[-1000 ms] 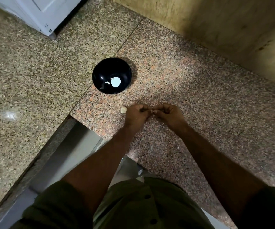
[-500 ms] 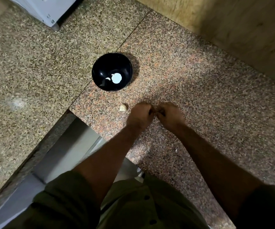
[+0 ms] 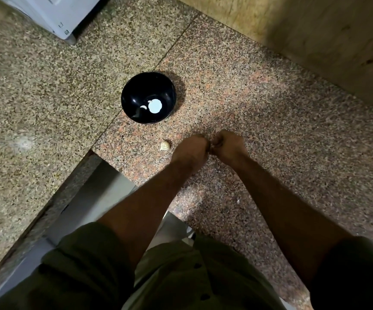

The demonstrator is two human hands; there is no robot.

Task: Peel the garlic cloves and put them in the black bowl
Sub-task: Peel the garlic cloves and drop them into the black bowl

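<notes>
Granite counter [image 3: 270, 113] spans view. 1 black bowl [image 3: 136, 90] on it, 1 pale clove [image 3: 143, 107] inside. 2 hands, left hand [image 3: 191, 149] and right hand [image 3: 229, 145], fingers curled, knuckles touching; contents hidden, cannot tell. 1 loose garlic clove [image 3: 165, 145] just beside left hand.

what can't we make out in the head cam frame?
Head view:
- What the left hand and right hand hold: curled fingers face away and hide it.
- Contents of the black bowl: small pale bits and glare, cloves uncountable.
- Loose garlic clove on the counter: too small to tell whether peeled.
- White appliance: cut off by the top edge.
</notes>
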